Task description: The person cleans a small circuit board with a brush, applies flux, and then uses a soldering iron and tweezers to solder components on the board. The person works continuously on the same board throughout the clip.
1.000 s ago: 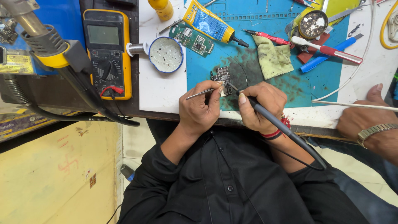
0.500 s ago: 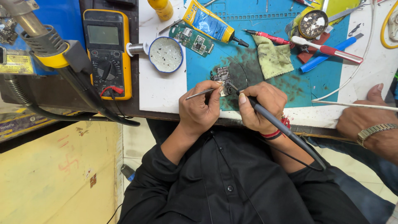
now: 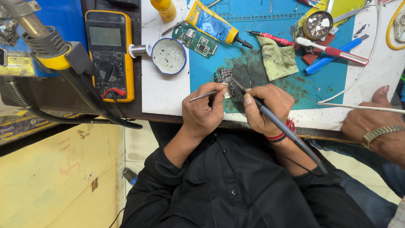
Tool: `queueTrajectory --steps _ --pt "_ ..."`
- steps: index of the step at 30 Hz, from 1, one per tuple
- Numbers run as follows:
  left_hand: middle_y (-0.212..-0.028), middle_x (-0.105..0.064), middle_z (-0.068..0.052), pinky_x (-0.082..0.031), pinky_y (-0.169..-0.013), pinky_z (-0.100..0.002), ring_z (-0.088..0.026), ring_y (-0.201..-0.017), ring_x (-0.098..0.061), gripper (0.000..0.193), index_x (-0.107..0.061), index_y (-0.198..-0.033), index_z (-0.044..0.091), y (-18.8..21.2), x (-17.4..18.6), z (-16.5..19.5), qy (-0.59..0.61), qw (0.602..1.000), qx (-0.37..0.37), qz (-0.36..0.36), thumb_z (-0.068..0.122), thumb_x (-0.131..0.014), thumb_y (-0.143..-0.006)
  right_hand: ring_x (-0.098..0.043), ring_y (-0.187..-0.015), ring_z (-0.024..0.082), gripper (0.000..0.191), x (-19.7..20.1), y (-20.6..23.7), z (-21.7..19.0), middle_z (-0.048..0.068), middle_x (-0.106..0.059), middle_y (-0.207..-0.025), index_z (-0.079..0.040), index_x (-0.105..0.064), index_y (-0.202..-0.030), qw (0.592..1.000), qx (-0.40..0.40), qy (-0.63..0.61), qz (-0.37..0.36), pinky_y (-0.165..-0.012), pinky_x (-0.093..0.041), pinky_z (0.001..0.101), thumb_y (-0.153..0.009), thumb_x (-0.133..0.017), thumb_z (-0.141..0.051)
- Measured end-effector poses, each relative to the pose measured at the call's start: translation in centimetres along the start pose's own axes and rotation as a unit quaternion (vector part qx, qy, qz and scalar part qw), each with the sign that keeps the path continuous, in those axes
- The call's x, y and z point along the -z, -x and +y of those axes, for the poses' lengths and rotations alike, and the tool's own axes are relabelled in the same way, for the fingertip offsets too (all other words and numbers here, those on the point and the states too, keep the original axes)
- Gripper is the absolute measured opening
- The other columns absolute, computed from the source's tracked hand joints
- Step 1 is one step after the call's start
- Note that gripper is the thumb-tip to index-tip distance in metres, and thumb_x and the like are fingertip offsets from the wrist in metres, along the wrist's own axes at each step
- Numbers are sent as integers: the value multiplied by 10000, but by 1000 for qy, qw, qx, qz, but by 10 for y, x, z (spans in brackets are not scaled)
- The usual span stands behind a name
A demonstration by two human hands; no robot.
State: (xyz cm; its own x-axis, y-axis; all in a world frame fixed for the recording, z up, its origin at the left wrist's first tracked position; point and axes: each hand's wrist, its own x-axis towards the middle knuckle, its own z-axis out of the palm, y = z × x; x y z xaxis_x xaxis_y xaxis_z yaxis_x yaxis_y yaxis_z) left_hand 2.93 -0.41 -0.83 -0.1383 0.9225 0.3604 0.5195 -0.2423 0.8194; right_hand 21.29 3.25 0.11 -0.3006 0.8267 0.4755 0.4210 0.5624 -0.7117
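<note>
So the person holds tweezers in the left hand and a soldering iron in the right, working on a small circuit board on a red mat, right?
Not quite: the head view shows the mat is blue, not red. The left hand holds tweezers, the right hand a soldering iron, at the small circuit board.

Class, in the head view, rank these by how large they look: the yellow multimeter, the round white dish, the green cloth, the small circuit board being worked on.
1. yellow multimeter
2. green cloth, round white dish: too alike to rank
3. small circuit board

Circuit board (image 3: 225, 80) on mat (image 3: 329, 84); multimeter (image 3: 109, 52) far left.
</note>
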Motion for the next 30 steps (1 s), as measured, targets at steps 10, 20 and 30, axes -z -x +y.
queueTrajectory --steps 10,20,30 --pt "-1092 -746 -102 -570 -729 -226 -80 -841 -687 147 -591 -1157 7 12 -6 -12 154 984 74 47 33 -685 -1046 -663 -900 349 527 -9 -13 -8 162 -668 -1020 -35 -617 -1247 990 36 119 -63 -796 -541 420 -857 -860 -293" --pt "-1127 -735 -120 -569 -757 -215 -78 -876 -686 170 -565 -1185 5 15 -9 -17 155 985 61 46 40 -671 -1056 -639 -894 358 493 -6 -14 -7 165 -658 -1031 -64 -616 -1268 988 25 115 -97 -792 -523 428 -811 -772 -162" --pt "-1095 -761 -119 -628 -794 -289 -196 -917 -785 150 -600 -1140 25 4 -3 -5 86 996 33 15 31 -699 -1027 -680 -821 264 288 -6 7 9 132 -702 -1042 2 -628 -1230 999 -31 -2 15 -748 -537 345 -1024 -779 -130"
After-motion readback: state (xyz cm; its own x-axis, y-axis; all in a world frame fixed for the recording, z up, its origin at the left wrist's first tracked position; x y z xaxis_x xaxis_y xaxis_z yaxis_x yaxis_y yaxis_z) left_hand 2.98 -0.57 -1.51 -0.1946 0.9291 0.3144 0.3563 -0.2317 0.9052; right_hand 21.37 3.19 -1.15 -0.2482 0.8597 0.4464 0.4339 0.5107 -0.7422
